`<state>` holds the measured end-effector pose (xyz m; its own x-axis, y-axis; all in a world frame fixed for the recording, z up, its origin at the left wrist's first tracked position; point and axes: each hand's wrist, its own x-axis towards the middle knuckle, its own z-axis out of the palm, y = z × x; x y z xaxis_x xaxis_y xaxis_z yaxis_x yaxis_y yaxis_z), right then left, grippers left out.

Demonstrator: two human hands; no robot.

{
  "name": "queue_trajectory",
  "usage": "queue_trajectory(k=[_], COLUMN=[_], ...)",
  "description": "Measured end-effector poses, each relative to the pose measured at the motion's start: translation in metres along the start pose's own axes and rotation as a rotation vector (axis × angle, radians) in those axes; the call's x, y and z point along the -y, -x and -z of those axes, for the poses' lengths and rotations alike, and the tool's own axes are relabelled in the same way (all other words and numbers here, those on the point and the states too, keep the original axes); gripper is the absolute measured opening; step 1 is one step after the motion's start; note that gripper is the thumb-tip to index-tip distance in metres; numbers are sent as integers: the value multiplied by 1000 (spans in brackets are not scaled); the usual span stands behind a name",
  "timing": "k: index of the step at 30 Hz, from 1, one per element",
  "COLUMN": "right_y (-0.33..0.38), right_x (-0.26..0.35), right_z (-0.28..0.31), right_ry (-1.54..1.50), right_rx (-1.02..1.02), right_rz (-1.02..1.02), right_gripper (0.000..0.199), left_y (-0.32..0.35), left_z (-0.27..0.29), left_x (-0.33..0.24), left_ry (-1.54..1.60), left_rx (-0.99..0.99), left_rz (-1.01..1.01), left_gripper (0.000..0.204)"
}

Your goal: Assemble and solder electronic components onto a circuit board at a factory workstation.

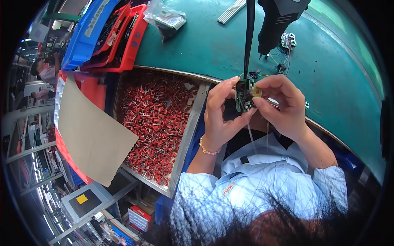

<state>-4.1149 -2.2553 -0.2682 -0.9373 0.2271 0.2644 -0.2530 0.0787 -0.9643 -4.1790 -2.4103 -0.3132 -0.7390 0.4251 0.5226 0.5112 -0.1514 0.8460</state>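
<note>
Between both hands, over the near edge of the bench, is a small green circuit board with dark parts and thin wires. My left hand grips it from the left, fingers at its upper edge and thumb below; a beaded bracelet circles the wrist. My right hand pinches a small yellowish block between thumb and fingers, right against the board. Whether the block is attached to the board, I cannot tell. A black electric screwdriver hangs tip down just beyond my right hand.
An open drawer full of red two-legged components stands to the left. Behind it are red and blue bins and a plastic bag. Another wired board and metal strips lie on the green bench.
</note>
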Motion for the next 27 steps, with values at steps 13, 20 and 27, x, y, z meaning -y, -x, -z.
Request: queue_trajectory(k=[13, 20, 27], right_y=[0, 2, 4], right_x=[0, -2, -12], right_z=[8, 11, 25], right_ry=[-207, -266, -494], right_rx=[1, -10, -17], right_rz=[-130, -171, -319], right_gripper=[23, 22, 16], left_y=[-4, -11, -20], left_z=[-7, -6, -13], left_x=[2, 1, 10], left_ry=[142, -125, -170], left_rx=[-20, 28, 94], left_rz=[18, -136, -193], left_gripper=[76, 78, 75])
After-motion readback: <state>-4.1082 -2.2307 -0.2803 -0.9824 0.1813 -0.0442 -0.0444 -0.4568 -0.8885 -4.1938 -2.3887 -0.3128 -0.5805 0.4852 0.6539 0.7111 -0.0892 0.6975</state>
